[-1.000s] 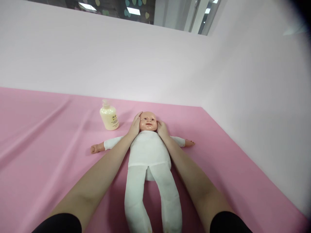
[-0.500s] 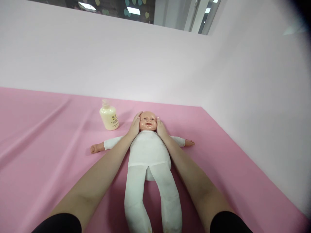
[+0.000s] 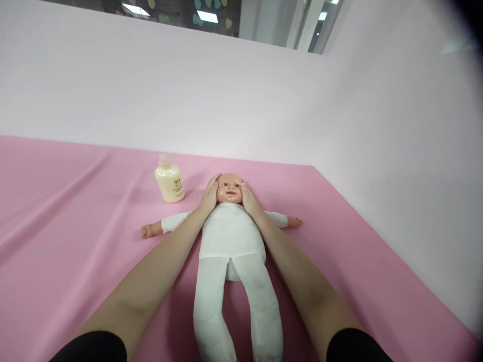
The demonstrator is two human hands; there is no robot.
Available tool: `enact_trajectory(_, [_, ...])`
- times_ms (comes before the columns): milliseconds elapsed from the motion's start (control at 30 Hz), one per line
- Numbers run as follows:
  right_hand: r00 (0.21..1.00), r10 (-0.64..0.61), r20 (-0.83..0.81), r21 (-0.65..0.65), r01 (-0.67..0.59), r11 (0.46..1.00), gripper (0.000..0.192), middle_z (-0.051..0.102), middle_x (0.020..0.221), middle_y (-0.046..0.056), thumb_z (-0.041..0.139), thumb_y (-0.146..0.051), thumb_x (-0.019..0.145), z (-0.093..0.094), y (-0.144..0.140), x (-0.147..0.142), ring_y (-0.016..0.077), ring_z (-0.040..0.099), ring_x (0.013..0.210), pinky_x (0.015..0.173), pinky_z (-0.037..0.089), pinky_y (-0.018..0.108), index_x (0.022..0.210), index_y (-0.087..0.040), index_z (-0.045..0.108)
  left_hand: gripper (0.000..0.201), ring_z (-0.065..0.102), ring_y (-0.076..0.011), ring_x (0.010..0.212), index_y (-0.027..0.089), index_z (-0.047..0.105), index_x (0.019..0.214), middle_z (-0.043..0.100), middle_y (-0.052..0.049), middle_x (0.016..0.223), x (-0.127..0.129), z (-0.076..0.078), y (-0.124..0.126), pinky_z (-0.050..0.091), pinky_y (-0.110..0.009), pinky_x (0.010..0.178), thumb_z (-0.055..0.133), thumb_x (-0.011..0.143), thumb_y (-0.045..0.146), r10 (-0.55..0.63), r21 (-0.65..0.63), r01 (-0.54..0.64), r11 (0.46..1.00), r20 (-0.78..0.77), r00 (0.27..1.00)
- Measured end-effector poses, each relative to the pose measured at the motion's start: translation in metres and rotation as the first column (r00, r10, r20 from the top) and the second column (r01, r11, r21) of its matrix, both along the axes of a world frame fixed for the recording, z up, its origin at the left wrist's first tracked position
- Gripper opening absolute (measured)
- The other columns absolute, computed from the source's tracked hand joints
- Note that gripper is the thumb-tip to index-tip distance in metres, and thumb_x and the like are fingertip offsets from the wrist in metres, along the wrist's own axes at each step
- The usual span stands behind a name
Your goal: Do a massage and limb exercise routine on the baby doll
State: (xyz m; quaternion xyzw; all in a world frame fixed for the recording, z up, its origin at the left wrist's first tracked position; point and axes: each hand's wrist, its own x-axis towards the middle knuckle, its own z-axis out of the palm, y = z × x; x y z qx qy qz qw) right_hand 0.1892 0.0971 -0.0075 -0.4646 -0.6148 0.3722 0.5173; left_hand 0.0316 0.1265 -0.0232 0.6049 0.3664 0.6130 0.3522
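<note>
A baby doll (image 3: 232,234) in a white suit lies on its back, head at the far end and arms spread wide. My left hand (image 3: 209,196) rests along the left side of the doll's head, its fingers stretched out and flat. Against the opposite cheek lies my right hand (image 3: 250,200), also with straight fingers. The doll's face shows between my two hands, while the palms' contact with the head is partly hidden. A pale yellow pump bottle (image 3: 169,183) stands upright to the left of my left hand.
Pink cloth (image 3: 86,216) with some creases covers the surface under the doll. A white wall (image 3: 169,95) rises behind it, and another white wall (image 3: 407,166) borders the right side. Windows (image 3: 279,22) run along the top.
My right hand has shifted very slightly left, closer over the doll's cheek. My left hand, the doll and the bottle look the same.
</note>
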Motion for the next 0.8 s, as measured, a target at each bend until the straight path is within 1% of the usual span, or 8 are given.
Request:
enact_trajectory(67, [1.0, 0.0, 0.011, -0.028, 0.0, 1.0, 0.068, 0.037, 0.148, 0.003, 0.037, -0.063, 0.086, 0.0, -0.001, 0.0, 0.0166, 0.029, 0.139, 0.117, 0.017, 0.035, 0.14, -0.022, 0.037, 0.044, 0.041, -0.0231, 0.129, 0.02, 0.047, 0.126, 0.048, -0.009, 0.135, -0.002, 0.004, -0.005, 0.026, -0.042, 0.113, 0.039, 0.089, 0.043, 0.015, 0.036, -0.012, 0.999, -0.085, 0.996])
enact_trajectory(133, [0.999, 0.021, 0.025, -0.043, -0.02, 0.999, 0.071, 0.03, 0.151, 0.003, 0.041, -0.061, 0.086, 0.001, -0.003, 0.001, 0.0163, 0.024, 0.141, 0.117, 0.015, 0.035, 0.144, -0.022, 0.03, 0.049, 0.039, -0.0246, 0.129, 0.019, 0.044, 0.129, 0.045, -0.011, 0.136, -0.005, 0.009, -0.011, 0.026, -0.043, 0.113, 0.044, 0.087, 0.046, 0.026, 0.109, -0.005, 0.994, -0.19, 0.981])
enact_trajectory(200, [0.998, 0.057, 0.03, -0.035, -0.056, 0.998, 0.075, 0.026, 0.152, 0.004, 0.045, -0.058, 0.085, 0.002, -0.005, 0.001, 0.0164, 0.023, 0.141, 0.117, 0.015, 0.035, 0.146, -0.021, 0.023, 0.057, 0.038, -0.0264, 0.13, 0.019, 0.04, 0.132, 0.043, -0.013, 0.137, -0.006, 0.014, -0.016, 0.026, -0.044, 0.112, 0.051, 0.084, 0.048, 0.033, 0.182, 0.019, 0.983, -0.274, 0.961])
enact_trajectory(267, [0.997, 0.074, 0.031, -0.019, -0.073, 0.997, 0.08, 0.024, 0.153, 0.004, 0.051, -0.055, 0.082, 0.004, -0.007, 0.001, 0.0171, 0.022, 0.142, 0.117, 0.016, 0.035, 0.147, -0.021, 0.02, 0.065, 0.038, -0.0282, 0.129, 0.019, 0.039, 0.133, 0.042, -0.014, 0.136, -0.007, 0.016, -0.018, 0.027, -0.045, 0.112, 0.057, 0.08, 0.05, 0.045, 0.216, 0.026, 0.976, -0.317, 0.948])
enact_trajectory(333, [0.997, 0.075, 0.028, -0.01, -0.074, 0.997, 0.083, 0.022, 0.154, 0.004, 0.057, -0.053, 0.08, 0.005, -0.008, 0.001, 0.0177, 0.021, 0.142, 0.117, 0.017, 0.036, 0.147, -0.023, 0.019, 0.069, 0.039, -0.0291, 0.129, 0.019, 0.038, 0.133, 0.043, -0.014, 0.135, -0.007, 0.018, -0.02, 0.028, -0.046, 0.111, 0.061, 0.076, 0.051, 0.058, 0.221, 0.017, 0.975, -0.33, 0.942])
enact_trajectory(400, [0.997, 0.071, 0.027, -0.013, -0.07, 0.997, 0.084, 0.021, 0.154, 0.003, 0.059, -0.051, 0.079, 0.005, -0.009, 0.0, 0.0181, 0.021, 0.142, 0.117, 0.018, 0.036, 0.147, -0.024, 0.019, 0.07, 0.039, -0.0293, 0.129, 0.019, 0.038, 0.133, 0.043, -0.014, 0.135, -0.006, 0.018, -0.02, 0.028, -0.046, 0.111, 0.062, 0.076, 0.05, 0.062, 0.222, 0.015, 0.975, -0.335, 0.94])
enact_trajectory(600, [0.998, 0.052, 0.044, -0.018, -0.051, 0.999, 0.082, 0.022, 0.154, 0.005, 0.056, -0.052, 0.08, 0.007, -0.01, -0.001, 0.0184, 0.023, 0.141, 0.117, 0.018, 0.036, 0.147, -0.022, 0.019, 0.062, 0.038, -0.0287, 0.129, 0.018, 0.038, 0.133, 0.042, -0.015, 0.136, -0.006, 0.019, -0.021, 0.028, -0.047, 0.11, 0.057, 0.081, 0.044, 0.069, 0.251, 0.023, 0.968, -0.352, 0.933])
enact_trajectory(800, [0.998, 0.028, 0.047, -0.015, -0.028, 1.0, 0.082, 0.025, 0.153, 0.004, 0.056, -0.054, 0.079, 0.008, -0.01, -0.001, 0.0191, 0.025, 0.141, 0.116, 0.019, 0.036, 0.147, -0.023, 0.021, 0.057, 0.039, -0.0278, 0.128, 0.019, 0.039, 0.133, 0.043, -0.014, 0.136, -0.006, 0.02, -0.021, 0.028, -0.047, 0.111, 0.054, 0.082, 0.042, 0.07, 0.248, 0.019, 0.969, -0.344, 0.936])
